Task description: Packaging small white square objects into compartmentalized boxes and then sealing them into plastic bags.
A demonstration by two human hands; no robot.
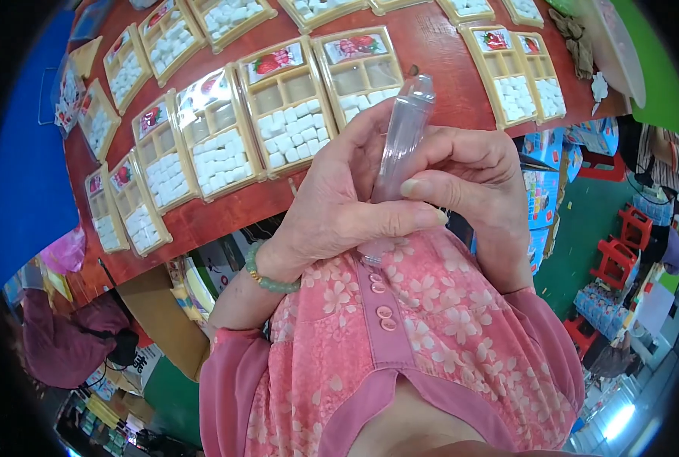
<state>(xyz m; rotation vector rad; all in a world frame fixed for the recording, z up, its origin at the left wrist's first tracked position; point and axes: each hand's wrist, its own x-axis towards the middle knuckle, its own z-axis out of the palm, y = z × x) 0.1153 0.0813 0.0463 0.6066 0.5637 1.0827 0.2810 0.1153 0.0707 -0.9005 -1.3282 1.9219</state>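
Both hands meet in front of my chest around a long, narrow clear plastic piece (405, 129), tilted with its tapered end pointing away from me. My left hand (336, 202) wraps its lower left side, thumb laid across the front. From the other side my right hand (473, 171) pinches it between thumb and curled fingers. Whether the plastic holds anything inside, I cannot tell. Just beyond my left hand stands a beige compartment tray (314, 88) with white blocks in its near part and a strawberry-printed card at its far end.
Several similar trays fill the red table (450, 53), curving along its left side and far edge. Two more trays (499, 93) lie at the right, near a brown cloth (572, 42). Blue printed boxes (541, 198) and red stools (613, 259) stand beyond the table's right side.
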